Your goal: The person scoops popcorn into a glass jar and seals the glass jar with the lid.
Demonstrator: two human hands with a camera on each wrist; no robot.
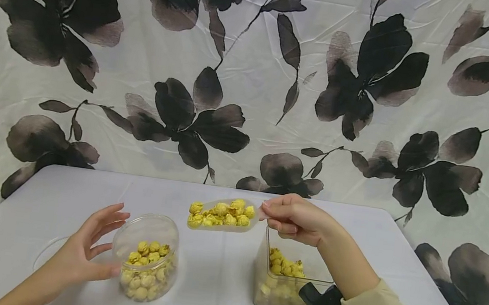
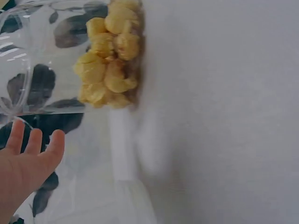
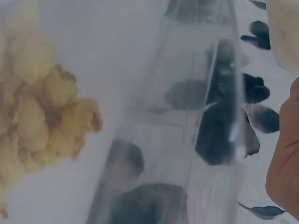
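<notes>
My right hand [image 1: 297, 221] pinches the end of a pale scoop [image 1: 235, 229] heaped with yellow popcorn [image 1: 220, 209]. The scoop is held level in the air, between a round clear jar [image 1: 143, 228] and a square clear container [image 1: 260, 292]. Popcorn fills the lower part of both. My left hand [image 1: 88, 250] is at the left side of the jar, fingers spread and thumb by its wall; whether the thumb touches is unclear. The left wrist view shows the jar [image 2: 56, 88] beside that hand's fingers [image 2: 33, 142]. In the right wrist view, the container's wall [image 3: 154, 116] stands near popcorn.
A white-covered table [image 1: 215, 281] carries both vessels. Left of the jar, partly behind my left forearm, lies a clear round outline [image 1: 41, 248], maybe a lid. A floral cloth [image 1: 254, 72] hangs behind the table. A black wrist mount [image 1: 321, 299] overlaps the square container's front corner.
</notes>
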